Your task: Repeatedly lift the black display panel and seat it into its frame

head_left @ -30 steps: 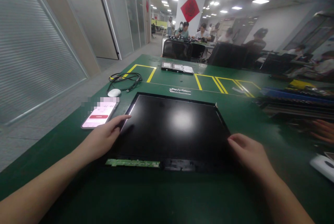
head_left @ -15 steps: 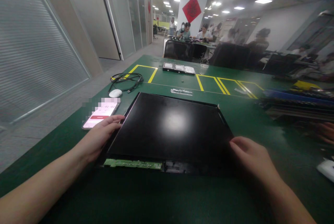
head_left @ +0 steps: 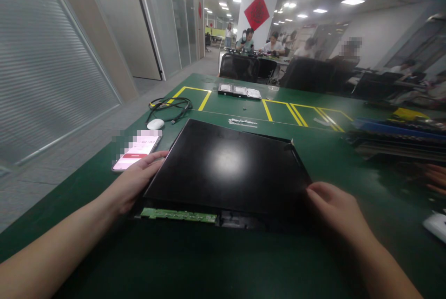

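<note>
A black display panel lies face up in front of me, reflecting a bright patch of light. Its left side is tilted up a little out of a dark frame, whose edge shows along the right and near sides. My left hand is closed on the panel's left edge, its fingertips partly hidden beneath it. At the right edge my right hand pinches the rim with thumb and fingers; whether it grips panel, frame or both is unclear. A green circuit board strip runs along the near edge.
Left of the panel lie a lit phone, a white mouse and a coiled black cable. Several hard drives sit farther back near yellow tape lines. At right are stacked dark parts and another person's hand.
The left side of the display panel has risen away from the frame, lifted by my left hand and tilting toward the right. My right hand has barely moved.
</note>
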Available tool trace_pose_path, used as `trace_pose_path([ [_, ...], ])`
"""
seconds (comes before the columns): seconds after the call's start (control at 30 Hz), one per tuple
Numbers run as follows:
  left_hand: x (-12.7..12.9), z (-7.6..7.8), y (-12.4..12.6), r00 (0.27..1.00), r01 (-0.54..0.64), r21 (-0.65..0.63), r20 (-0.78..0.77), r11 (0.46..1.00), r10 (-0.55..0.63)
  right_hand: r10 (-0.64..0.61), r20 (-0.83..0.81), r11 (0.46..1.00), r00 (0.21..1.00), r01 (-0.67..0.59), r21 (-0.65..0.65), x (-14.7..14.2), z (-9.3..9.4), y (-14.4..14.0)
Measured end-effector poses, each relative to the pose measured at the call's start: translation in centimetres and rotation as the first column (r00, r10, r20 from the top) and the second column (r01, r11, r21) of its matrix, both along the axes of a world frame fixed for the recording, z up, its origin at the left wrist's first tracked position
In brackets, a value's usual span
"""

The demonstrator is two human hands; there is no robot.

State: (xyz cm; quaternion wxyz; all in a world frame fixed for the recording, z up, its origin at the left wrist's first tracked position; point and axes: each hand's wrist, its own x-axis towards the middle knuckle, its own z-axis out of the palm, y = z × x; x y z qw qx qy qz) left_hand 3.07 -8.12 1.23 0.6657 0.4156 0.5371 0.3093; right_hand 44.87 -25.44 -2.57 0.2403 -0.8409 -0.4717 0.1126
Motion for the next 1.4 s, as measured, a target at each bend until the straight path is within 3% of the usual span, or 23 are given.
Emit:
trace_pose_path([
  [0.27, -0.6, -0.2, 0.4, 0.999, -0.003, 0.005, -0.041, 1.000, 0.003, -0.021, 0.008, 1.000, 1.000, 0.021, -0.007, -0.2, 0.4, 0.1],
  [0.5, -0.9, -0.2, 0.7, 0.980, 0.095, 0.161, -0.186, 0.982, -0.064, -0.013, 0.004, 1.000, 1.000, 0.013, -0.002, -0.2, 0.4, 0.2],
  [0.6, -1.1, -0.5, 0.8, 0.981, 0.118, 0.171, -0.172, 0.978, -0.088, -0.020, 0.007, 1.000, 1.000, 0.020, -0.006, -0.3, 0.5, 0.2],
  [0.83, -1.4, -0.7, 0.2, 0.982, 0.188, 0.354, -0.078, 0.916, -0.171, -0.047, -0.026, 0.999, 0.999, 0.046, -0.012, -0.2, 0.2, 0.3],
  [1.07, -1.6, -0.3, -0.7, 0.940, 0.185, 0.351, 0.209, 0.918, -0.269, -0.133, -0.193, 0.986, 0.972, 0.149, 0.071, 0.7, -0.4, 0.0],
  [1.2, -1.3, -0.1, -0.9, 0.912, 0.176, 0.480, 0.250, 0.860, -0.326, -0.236, -0.298, 0.933, 0.925, 0.301, 0.196, 0.9, -0.4, 0.0],
  [1.4, -1.2, 0.1, -1.1, 0.892, 0.151, 0.584, 0.267, 0.798, -0.364, -0.243, -0.562, 0.918, 0.790, 0.375, 0.129, 0.5, -0.7, 0.8],
])
